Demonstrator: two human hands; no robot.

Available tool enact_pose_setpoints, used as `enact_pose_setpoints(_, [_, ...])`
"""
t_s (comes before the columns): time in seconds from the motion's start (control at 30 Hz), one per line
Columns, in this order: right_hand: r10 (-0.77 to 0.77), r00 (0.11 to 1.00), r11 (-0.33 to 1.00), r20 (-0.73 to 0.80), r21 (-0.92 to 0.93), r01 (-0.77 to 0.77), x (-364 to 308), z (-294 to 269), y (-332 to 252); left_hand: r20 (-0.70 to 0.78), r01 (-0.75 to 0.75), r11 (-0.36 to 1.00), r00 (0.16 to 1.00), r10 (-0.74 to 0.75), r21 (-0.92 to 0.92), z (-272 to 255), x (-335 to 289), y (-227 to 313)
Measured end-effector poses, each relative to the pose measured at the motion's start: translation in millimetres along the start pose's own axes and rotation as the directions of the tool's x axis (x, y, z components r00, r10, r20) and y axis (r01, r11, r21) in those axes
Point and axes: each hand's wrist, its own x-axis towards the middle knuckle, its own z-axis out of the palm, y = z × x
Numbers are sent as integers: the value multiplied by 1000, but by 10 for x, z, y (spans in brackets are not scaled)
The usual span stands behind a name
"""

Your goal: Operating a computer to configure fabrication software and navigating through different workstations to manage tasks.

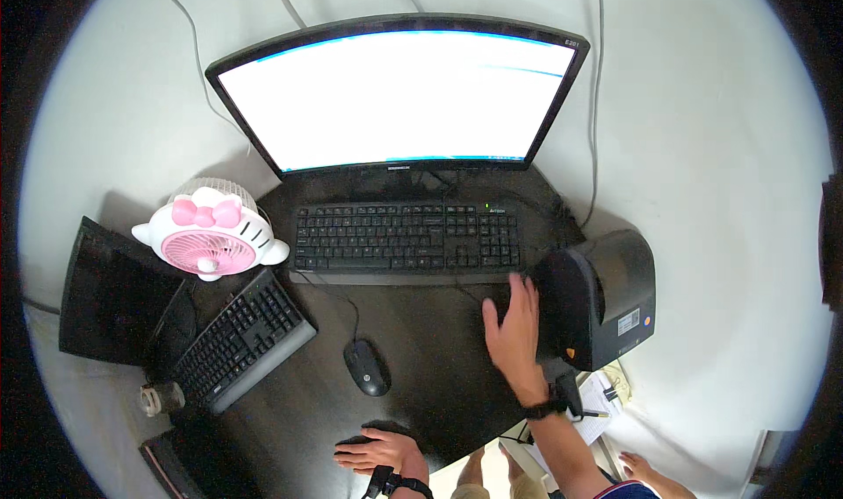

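Observation:
My left hand [379,452] lies flat on the dark desk near its front edge, fingers stretched to the left and holding nothing. My right hand [514,334] reaches over the desk with fingers extended and thumb apart, its fingertips by the lower right edge of a black keyboard [404,237]. Whether the fingertips touch the keyboard I cannot tell. A black wired mouse [366,367] rests between the two hands, untouched. Just right of my right hand stands a bulky black device [625,280], like a label printer. Both my wrists wear dark bands.
A lit monitor [399,100] stands behind the keyboard. To the left are a white and pink fan [211,240], a second keyboard [241,341] set slantwise and a dark screen [118,293]. Papers with a pen [595,413] lie below the device. Another person's hand [638,466] shows lower right.

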Motion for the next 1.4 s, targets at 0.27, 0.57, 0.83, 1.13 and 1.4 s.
enact_pose_setpoints(0.27, [-335,940,941,62,-31,337,-721,165,701,-67,-6,998,998,2,-66,231,1,-55])
enact_pose_setpoints(0.57, [-414,910,906,-4,-105,411,-716,245,733,-157,-33,989,988,10,-146,267,-14,-63])
enact_pose_setpoints(0.83, [-414,910,908,-18,-82,411,-688,246,714,-203,-60,987,979,29,-148,314,-11,-84])
enact_pose_setpoints(1.13, [-389,921,920,-8,-60,387,-658,230,696,-161,-44,985,987,16,-170,257,-35,-49])
enact_pose_setpoints(1.4, [-392,920,919,-9,-60,390,-731,246,692,-172,-56,973,985,17,-223,325,-12,-131])
